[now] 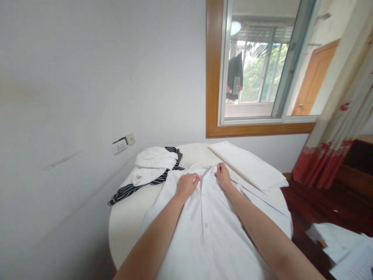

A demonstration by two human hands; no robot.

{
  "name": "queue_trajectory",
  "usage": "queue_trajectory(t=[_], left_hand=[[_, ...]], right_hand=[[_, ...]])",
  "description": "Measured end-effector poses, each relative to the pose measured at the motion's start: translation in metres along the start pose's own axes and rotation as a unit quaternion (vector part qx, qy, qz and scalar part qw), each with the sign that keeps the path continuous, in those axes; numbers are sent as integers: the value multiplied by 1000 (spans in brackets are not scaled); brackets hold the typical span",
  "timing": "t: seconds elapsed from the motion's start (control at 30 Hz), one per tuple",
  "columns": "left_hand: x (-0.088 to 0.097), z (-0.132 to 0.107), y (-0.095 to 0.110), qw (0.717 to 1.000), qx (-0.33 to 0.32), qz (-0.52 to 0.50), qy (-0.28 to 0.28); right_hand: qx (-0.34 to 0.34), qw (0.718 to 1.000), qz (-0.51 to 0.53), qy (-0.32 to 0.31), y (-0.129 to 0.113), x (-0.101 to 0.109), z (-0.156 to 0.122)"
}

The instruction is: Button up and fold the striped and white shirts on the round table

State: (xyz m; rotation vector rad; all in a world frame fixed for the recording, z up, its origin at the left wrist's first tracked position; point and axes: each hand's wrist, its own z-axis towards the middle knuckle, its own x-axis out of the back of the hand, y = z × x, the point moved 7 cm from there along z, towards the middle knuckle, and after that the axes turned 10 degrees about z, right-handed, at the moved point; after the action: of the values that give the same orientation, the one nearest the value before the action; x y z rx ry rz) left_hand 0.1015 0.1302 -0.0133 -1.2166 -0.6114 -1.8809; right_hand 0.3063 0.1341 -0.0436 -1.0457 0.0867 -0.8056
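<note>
A white button-up shirt (215, 229) lies front side up across a round white table (125, 229), its collar towards the wall. My left hand (187, 185) pinches the shirt's fabric near the top of the button placket, left of the neck opening. On the other side, my right hand (223, 175) grips the collar edge between thumb and fingers. Buttons show down the middle of the front. Both forearms lie over the shirt and cover parts of its sides.
Crumpled white clothing (154, 163) and a black-and-white striped garment (128, 193) lie at the table's back left. A folded white cloth (247, 163) rests at the back right. Behind are a wall socket (119, 147) and a window (256, 70); papers (346, 245) are low at right.
</note>
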Motion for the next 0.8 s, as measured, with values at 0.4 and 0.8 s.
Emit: queue_trajectory(t=[0.4,0.8], left_hand=[[11,-9,31,992,-93,63,58],[-24,-36,-15,992,93,53,-70]], right_hand=[[-1,999,-22,29,-5,5,4],[64,986,-127,-90,-11,-22,17]])
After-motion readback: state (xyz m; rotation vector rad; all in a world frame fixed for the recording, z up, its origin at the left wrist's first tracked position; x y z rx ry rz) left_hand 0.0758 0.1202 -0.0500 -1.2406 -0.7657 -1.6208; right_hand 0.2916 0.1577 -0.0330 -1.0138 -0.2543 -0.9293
